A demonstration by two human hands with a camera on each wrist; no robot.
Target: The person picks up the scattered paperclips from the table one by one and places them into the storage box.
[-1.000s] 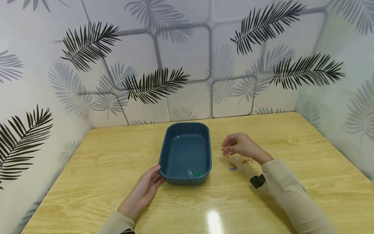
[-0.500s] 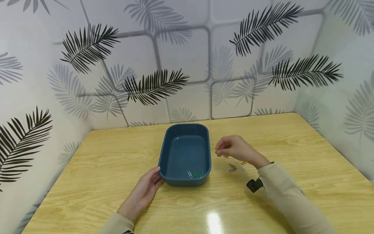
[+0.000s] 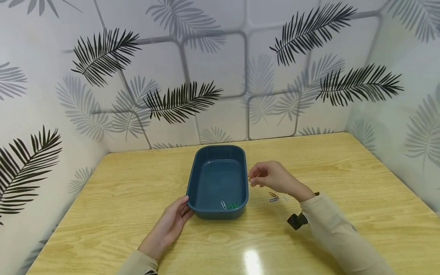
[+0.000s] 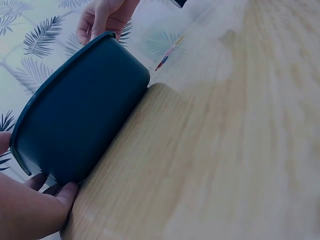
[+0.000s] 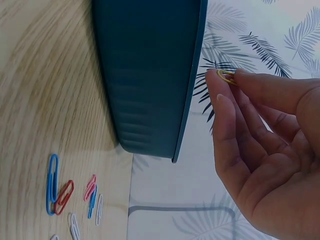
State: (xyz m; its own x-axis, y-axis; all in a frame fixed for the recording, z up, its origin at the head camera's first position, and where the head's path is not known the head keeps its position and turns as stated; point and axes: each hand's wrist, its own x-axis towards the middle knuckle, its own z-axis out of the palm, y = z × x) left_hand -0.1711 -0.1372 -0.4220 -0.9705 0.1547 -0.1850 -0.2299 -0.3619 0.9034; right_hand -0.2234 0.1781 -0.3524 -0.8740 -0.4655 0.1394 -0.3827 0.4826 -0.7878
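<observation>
A dark blue plastic tray [image 3: 217, 214] stands on the table. My left hand [image 3: 172, 221] holds its near left corner, thumb at the rim and fingers against the outer wall. Between thumb and forefinger, my right hand [image 3: 275, 177] pinches a yellow paper clip [image 5: 225, 76] just outside the tray's right rim. In the right wrist view the clip is raised beside the tray's upper edge. A white paper clip [image 3: 223, 205] and several green paper clips [image 3: 232, 205] lie inside the tray at its near end.
To the tray's right, loose clips lie on the wooden table [image 3: 319, 160]: a large blue clip [image 5: 52, 185], a red clip [image 5: 64, 197], a pink clip [image 5: 89, 188] and several white clips [image 5: 75, 227]. A leaf-patterned wall [image 3: 220, 76] stands behind the table.
My right hand has moved left from the scattered clips to the tray's right rim, carrying the yellow paper clip. The left hand stays at the tray's corner.
</observation>
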